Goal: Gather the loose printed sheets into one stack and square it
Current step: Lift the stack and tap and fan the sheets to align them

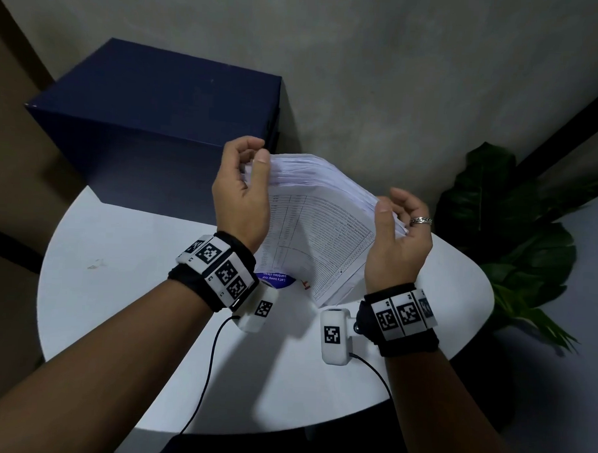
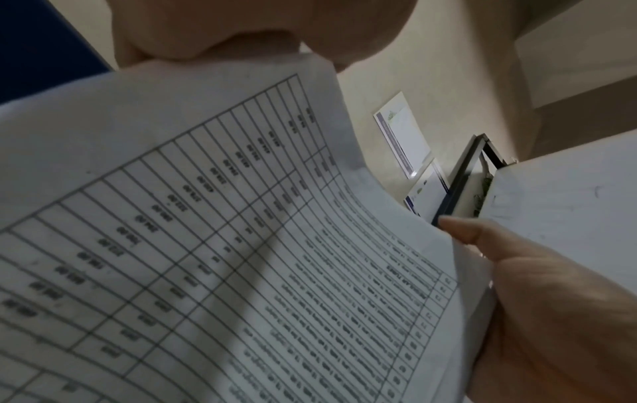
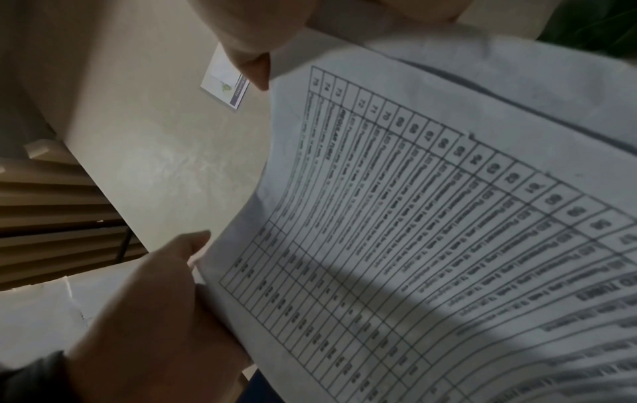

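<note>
A thick stack of printed sheets (image 1: 319, 227) with ruled tables stands on its lower edge on the white round table (image 1: 119, 288), bowed, its upper edges fanned and uneven. My left hand (image 1: 257, 153) pinches the stack's upper left corner between thumb and curled fingers. The stack's right edge is held by my right hand (image 1: 391, 204), thumb in front and ringed fingers behind. In the left wrist view the front sheet (image 2: 241, 245) fills the frame, with the right hand's thumb (image 2: 465, 231) at its edge. The right wrist view shows the same sheet (image 3: 431, 231) and the left hand's thumb (image 3: 193, 240).
A large dark blue box (image 1: 159, 119) stands on the table's far side, just behind the stack. A leafy plant (image 1: 515, 217) is off the table to the right. A round blue label (image 1: 275, 279) lies under the stack's foot. Sensor cables trail from both wrists.
</note>
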A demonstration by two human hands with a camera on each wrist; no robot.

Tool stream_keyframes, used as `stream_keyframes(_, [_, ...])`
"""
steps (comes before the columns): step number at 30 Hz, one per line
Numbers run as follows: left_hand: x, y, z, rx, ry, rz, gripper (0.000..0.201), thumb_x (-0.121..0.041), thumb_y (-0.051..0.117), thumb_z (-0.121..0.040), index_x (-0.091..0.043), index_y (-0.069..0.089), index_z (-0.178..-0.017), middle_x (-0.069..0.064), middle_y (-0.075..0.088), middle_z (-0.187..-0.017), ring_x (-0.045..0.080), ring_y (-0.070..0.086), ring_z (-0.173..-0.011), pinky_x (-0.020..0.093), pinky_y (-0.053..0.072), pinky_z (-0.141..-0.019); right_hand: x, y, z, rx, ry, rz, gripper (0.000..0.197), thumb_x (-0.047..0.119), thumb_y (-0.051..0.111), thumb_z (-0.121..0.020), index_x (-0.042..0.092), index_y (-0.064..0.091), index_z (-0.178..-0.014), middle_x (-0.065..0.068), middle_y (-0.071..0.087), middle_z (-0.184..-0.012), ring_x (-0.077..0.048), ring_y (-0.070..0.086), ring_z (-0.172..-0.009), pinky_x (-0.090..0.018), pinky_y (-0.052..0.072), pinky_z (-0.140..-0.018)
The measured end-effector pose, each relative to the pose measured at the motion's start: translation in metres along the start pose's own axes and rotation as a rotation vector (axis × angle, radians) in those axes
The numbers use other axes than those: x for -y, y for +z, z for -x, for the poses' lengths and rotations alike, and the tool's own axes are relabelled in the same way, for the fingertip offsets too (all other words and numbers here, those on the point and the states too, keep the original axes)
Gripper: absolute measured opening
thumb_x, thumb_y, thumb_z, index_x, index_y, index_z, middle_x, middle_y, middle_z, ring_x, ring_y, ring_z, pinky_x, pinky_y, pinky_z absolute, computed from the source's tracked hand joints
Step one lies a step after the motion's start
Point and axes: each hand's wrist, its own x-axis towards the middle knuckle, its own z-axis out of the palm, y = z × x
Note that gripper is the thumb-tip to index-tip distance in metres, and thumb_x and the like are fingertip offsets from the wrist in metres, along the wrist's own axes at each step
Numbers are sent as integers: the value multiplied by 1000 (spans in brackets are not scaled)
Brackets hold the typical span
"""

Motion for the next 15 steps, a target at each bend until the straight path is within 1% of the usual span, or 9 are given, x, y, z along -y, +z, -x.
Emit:
stream_keyframes(3, [1, -3, 0, 32, 49, -39, 10, -16, 56, -96, -16, 60, -105, -14, 60, -98, 3, 58, -92, 22, 50, -87, -2, -2, -1, 14, -16, 21, 16, 7, 62, -92, 19, 62, -103, 4, 67, -94, -8, 63, -90, -17, 49, -84])
stream_keyframes(5, [2, -5, 0, 49, 79, -34, 13, -14, 56, -95, -17, 57, -107, -8, 60, -101, 6, 57, -96, 20, 47, -89, -2, -3, -2, 13, -18, 17, 17, 7, 61, -93, 20, 62, -104, 4, 67, -95, -8, 63, -92, -19, 49, -85])
stream_keyframes(7, [5, -7, 0, 108, 127, -50, 18, -11, 58, -94, -17, 55, -110, -1, 58, -106, 12, 57, -100, 21, 46, -91, -3, -5, -4, 27, -17, 1, 20, 4, 61, -92, 18, 60, -107, 4, 67, -95, -7, 63, -91, -20, 49, -86])
stream_keyframes(8, [6, -8, 1, 129, 138, -62, 18, -9, 59, -93, -17, 55, -109, -1, 58, -107, 12, 57, -101, 22, 45, -91, -3, -6, -4, 32, -13, -1, 21, 3, 61, -92, 17, 59, -107, 4, 66, -95, -4, 63, -90, -20, 49, -86])
stream_keyframes(9, [6, -9, 1, 134, 133, -70, 17, -7, 58, -93, -18, 56, -107, -3, 58, -106, 11, 57, -100, 21, 45, -91, -4, -6, -5, 32, -10, -2, 21, 3, 60, -92, 17, 58, -107, 3, 66, -95, -4, 63, -89, -20, 49, -85])
stream_keyframes(11, [5, -11, 1, 112, 102, -48, 16, -6, 54, -94, -16, 56, -106, -7, 58, -104, 4, 56, -98, 17, 43, -89, -3, -6, -5, 22, -10, -15, 18, 5, 58, -93, 16, 59, -107, 2, 66, -94, -7, 63, -89, -22, 51, -85])
stream_keyframes(13, [3, -12, 0, 111, 49, 20, 21, -7, 52, -96, -12, 53, -117, -7, 57, -104, -3, 56, -96, 13, 43, -86, -3, -4, -5, 14, -7, -25, 16, 6, 60, -93, 13, 59, -107, 4, 66, -92, -6, 62, -88, -21, 51, -84])
stream_keyframes(14, [3, -12, 0, 133, 17, 53, 28, -12, 54, -96, -12, 48, -123, -5, 57, -106, -6, 56, -95, 11, 44, -86, -3, -3, -5, 3, 3, -19, 15, 5, 62, -92, 11, 61, -106, 6, 66, -91, -4, 62, -86, -20, 50, -83])
stream_keyframes(15, [3, -13, -1, 176, -17, 79, 39, -20, 58, -94, -15, 41, -129, -3, 56, -108, -5, 57, -97, 12, 45, -86, -3, -2, -5, -18, 16, -8, 14, 6, 63, -92, 9, 63, -105, 8, 65, -90, -2, 61, -85, -21, 50, -83])
